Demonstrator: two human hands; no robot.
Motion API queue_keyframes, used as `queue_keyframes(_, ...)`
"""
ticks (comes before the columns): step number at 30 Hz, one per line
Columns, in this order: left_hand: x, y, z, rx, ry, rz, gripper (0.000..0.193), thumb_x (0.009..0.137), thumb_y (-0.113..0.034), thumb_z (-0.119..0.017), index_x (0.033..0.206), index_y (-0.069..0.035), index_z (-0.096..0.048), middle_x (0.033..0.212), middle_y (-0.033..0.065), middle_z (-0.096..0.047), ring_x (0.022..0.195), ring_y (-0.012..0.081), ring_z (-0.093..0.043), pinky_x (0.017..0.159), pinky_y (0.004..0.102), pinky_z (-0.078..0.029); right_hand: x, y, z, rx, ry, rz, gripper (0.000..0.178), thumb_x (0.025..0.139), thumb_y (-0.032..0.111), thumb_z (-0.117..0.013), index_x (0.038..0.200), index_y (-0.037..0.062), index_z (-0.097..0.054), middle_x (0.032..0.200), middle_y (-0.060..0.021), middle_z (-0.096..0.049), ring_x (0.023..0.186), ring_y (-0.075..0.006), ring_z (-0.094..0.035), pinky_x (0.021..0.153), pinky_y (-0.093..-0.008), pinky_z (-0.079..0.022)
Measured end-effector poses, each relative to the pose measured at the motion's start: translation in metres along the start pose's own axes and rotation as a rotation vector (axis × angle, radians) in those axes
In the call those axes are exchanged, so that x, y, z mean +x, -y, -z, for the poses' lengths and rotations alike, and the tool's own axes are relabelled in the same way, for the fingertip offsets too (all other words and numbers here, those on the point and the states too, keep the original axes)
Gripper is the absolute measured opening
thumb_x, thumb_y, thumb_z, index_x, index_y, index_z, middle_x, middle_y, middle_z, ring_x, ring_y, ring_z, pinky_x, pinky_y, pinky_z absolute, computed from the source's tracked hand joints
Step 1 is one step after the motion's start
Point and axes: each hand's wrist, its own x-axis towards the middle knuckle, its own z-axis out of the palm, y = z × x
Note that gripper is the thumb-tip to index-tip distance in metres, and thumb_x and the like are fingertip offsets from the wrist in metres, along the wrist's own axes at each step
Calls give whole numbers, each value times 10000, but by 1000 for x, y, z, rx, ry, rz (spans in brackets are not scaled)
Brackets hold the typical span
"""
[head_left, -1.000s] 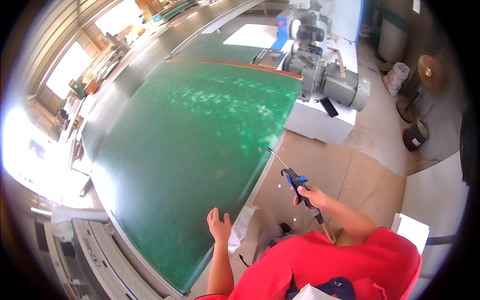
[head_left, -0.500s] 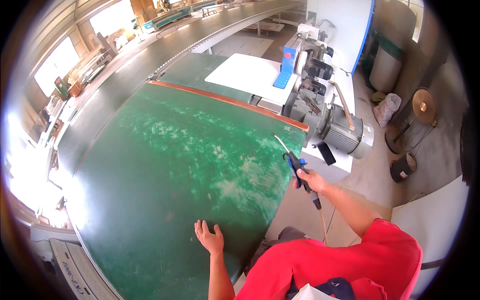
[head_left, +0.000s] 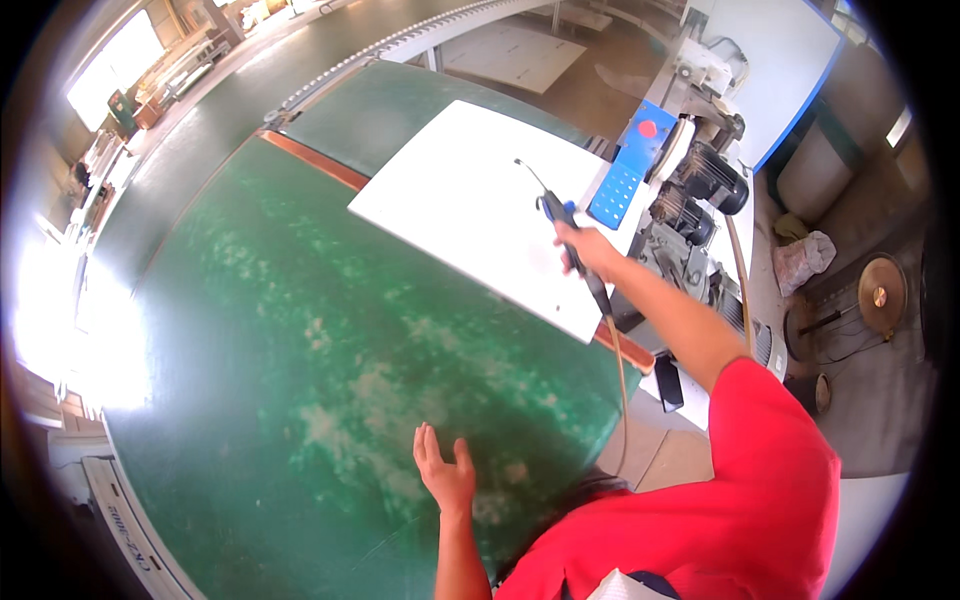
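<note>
We have a big green tabletop (head_left: 230,400) across the left and middle, pale dusty patches scattered over it, hard glare on its left edge. White panel (head_left: 470,220) lies across the far right part and covers the middle of a red-brown strip (head_left: 312,162), so we see the strip at both ends only. Right of the panel: blue bracket (head_left: 620,190) with holes, then motors (head_left: 715,177); dark phone-like slab (head_left: 668,385) by the strip's near end. Around the room: bright window (head_left: 117,70) and dark belt (head_left: 210,140) upper left, copper-coloured disc (head_left: 882,283) and pale sack (head_left: 803,262) on the right

Air gun (head_left: 556,208) is in front of the panel's right half as we see it, near the bracket. Long axis slants: nozzle up-left and away from us, handle end down-right. Tan hose (head_left: 624,400) drops from the handle end past the panel's corner. We can't tell if the nozzle touches the panel

Right hand (head_left: 582,250) is wrapped round the handle, arm stretched forward. Left hand (head_left: 447,482) is at the near part of the tabletop, wide, fingers pointing away from us, thumb apart; touching or hovering, we can't tell
</note>
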Motion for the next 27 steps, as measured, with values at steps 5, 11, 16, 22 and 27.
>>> queue_keyframes(5,39,-49,-62,16,19,53,545,805,-98,-687,1285,78,-500,1388,232,-467,1329,401,-393,1084,470,-349,156,40,34,106,-85,61,456,901,472,-648,781,34,-609,706,-35,-598,606,-147,-581,566,-312,-478)
queue_keyframes(11,54,-65,-89,132,51,110,633,797,-111,-686,1339,101,-437,1438,238,-421,1380,397,-328,1121,476,-298,240,47,57,-320,-146,131,503,816,535,-666,671,57,-604,658,-38,-550,606,-161,-505,561,-344,-398)
queue_keyframes(16,41,-80,-94,89,54,138,658,791,-128,-686,1338,127,-422,1446,254,-406,1389,414,-308,1129,491,-280,241,69,39,-502,5,128,525,823,564,-639,681,59,-619,660,-58,-553,634,-168,-533,578,-347,-412)
queue_keyframes(22,-7,-86,-104,61,-6,215,804,775,-165,-720,1415,110,-317,1508,281,-279,1429,414,-205,1156,496,-209,194,54,-21,-688,90,229,646,817,598,-583,714,-37,-641,746,-185,-659,745,-329,-659,702,-420,-497)
queue_keyframes(27,-83,-50,-62,291,-299,435,852,759,-248,-752,1394,123,-322,1492,339,-210,1399,453,-190,1141,522,-196,79,14,-76,-574,249,343,520,847,481,-614,790,-35,-626,708,-146,-609,689,-249,-601,682,-391,-456)
